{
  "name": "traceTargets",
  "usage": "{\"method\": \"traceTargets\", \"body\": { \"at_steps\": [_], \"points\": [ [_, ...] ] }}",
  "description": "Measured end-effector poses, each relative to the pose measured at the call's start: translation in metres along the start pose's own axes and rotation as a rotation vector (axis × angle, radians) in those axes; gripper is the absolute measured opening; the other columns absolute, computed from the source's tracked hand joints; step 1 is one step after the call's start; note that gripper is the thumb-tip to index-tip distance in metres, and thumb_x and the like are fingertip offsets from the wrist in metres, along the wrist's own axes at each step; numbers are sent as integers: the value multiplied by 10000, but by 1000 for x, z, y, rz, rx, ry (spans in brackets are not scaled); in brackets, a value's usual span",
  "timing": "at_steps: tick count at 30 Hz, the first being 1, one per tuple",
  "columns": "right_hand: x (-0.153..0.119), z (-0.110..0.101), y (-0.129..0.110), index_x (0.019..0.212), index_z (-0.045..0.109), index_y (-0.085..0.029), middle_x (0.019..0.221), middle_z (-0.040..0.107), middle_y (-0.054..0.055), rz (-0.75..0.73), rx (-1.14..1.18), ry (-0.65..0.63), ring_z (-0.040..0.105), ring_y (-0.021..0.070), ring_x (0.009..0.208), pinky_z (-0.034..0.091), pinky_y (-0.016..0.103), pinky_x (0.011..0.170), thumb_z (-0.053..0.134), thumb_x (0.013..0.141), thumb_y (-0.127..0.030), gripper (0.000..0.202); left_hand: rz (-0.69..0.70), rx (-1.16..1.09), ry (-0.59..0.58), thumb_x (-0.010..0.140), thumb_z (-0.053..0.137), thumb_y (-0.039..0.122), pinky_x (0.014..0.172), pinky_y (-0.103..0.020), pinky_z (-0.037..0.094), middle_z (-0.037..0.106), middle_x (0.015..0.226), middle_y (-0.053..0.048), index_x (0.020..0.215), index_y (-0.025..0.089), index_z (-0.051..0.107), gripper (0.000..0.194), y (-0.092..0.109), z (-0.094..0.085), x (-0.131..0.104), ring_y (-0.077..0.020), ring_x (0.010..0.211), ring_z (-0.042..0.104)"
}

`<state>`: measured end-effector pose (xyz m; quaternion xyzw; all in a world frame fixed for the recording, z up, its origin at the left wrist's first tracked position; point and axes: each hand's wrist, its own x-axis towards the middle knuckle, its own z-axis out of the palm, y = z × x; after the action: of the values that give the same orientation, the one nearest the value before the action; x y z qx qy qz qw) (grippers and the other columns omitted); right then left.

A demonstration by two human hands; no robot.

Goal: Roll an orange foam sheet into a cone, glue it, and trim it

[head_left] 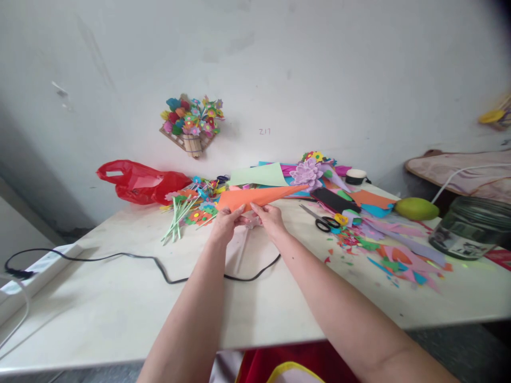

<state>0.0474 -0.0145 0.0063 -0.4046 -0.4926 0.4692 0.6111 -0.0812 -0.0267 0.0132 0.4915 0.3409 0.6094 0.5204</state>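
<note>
Two bare forearms [191, 314] are reaching in from the bottom edge, which is cutting them off, and they are blocking the middle of the wide, pale tabletop [107, 314]. At the far left, a shiny red plastic bag [143, 183] is slumping, its crumpled folds hiding its inside. A green-tinted glass jar [467, 229] is running out of view at the right, while a long white power strip [43, 282] is being cut off at the left. A thin black cable [131, 256] is trailing across the table and disappearing behind the forearms. At the centre, a flat orange sheet [259, 198], tapering rightward, is covering part of the clutter behind it; the left hand [227, 223] and right hand [269, 218] are both pinching its near edge. Right of it, a dark, flat rectangular device [337, 200] is lying near black-handled metal scissors [321, 218], with colourful scraps [399, 263] scattering beyond. Beneath the hands, a whitish piece [252, 220] is showing too unclearly to identify.
</note>
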Motion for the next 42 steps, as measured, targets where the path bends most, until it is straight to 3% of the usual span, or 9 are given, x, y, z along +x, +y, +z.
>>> {"method": "traceTargets", "body": {
  "at_steps": [10,19,30,34,42],
  "points": [
    [8,-3,3,554,553,-148,475,526,-24,-3,69,52,379,54,382,303,199,390,657,588,-518,386,1,-54,36,575,748,298,482,-200,474,639,630,0,791,125,597,315,4,-6,1,-109,482,600],
    [16,-17,-4,575,534,-164,451,499,-26,-26,83,163,382,66,366,305,204,371,600,643,-541,388,-15,-103,132,523,776,272,470,-198,489,657,651,-23,771,112,624,333,6,-17,4,-117,484,607],
    [28,-29,-2,542,478,-182,482,489,-35,-228,-39,267,387,74,417,308,200,411,509,742,-377,281,-65,-118,229,574,728,174,466,-198,495,638,616,-20,784,105,588,261,11,-25,3,-117,471,603],
    [30,-30,-3,565,473,-183,498,496,-40,-209,32,332,388,69,409,305,198,400,523,732,-362,250,-75,-138,273,578,717,156,484,-210,500,631,604,-16,765,105,566,246,11,-26,3,-122,475,607],
    [18,-24,-11,630,549,-157,470,526,-11,13,16,114,401,71,345,272,201,329,546,699,-526,375,-32,-60,215,533,762,253,507,-218,491,605,565,-3,734,115,557,319,11,-25,2,-134,506,616]
  ]
}}
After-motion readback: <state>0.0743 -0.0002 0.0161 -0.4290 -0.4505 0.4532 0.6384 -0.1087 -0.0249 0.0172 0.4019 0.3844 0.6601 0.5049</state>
